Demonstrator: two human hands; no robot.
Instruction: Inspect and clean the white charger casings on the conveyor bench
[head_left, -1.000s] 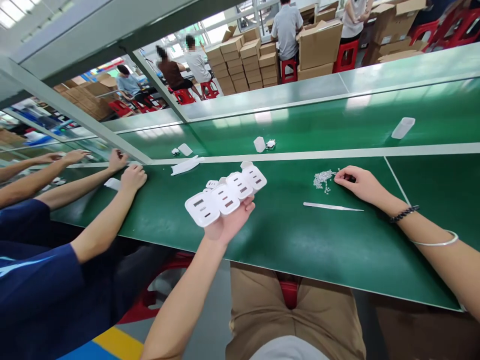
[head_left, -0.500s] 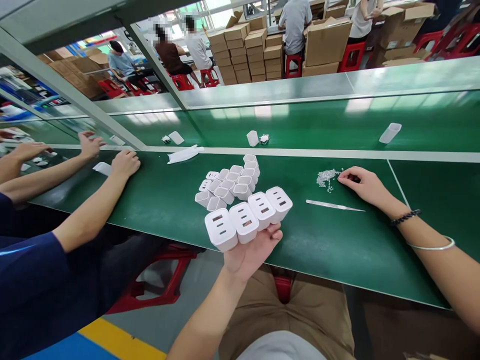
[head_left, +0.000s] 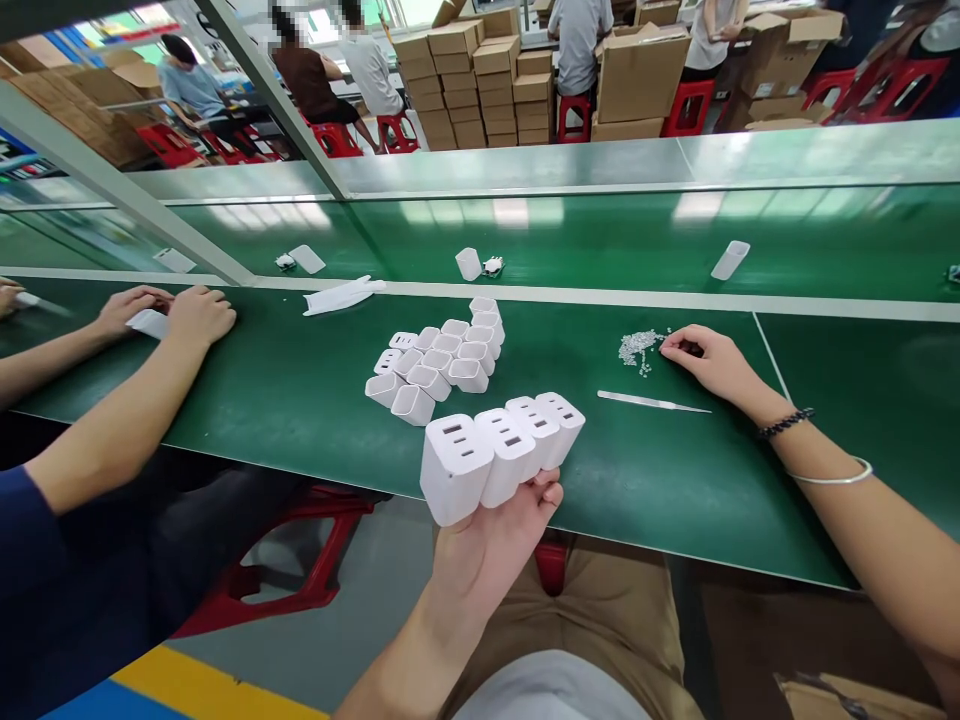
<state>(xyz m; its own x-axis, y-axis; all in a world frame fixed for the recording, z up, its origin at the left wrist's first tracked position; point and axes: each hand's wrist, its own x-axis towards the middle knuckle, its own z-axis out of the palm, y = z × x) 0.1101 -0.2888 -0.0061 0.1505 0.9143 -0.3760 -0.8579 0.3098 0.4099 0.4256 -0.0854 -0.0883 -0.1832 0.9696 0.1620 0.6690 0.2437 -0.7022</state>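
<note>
A: Where does the row of four white housings [head_left: 504, 450] sit?

B: Lower centre of the frame, clamped in the grip of the left hand [head_left: 491, 545], its long axis rising toward the right.

A: And the clear pieces [head_left: 637, 348]?

B: On the worktop [head_left: 660, 490], right of centre, just left of the fingertips of the right hand [head_left: 701, 360], the nearer one. (Whether that grip has closed on a piece, nobody can tell from here.) The slim pale tool [head_left: 645, 400] lies just below them, long axis nearly level. The row is well apart, lower left.

A: What differs from half a second ago?

B: The row tips, baring more side wall, and the co-worker's hands [head_left: 199, 318], left of frame, come together at a white piece [head_left: 150, 322].
</note>
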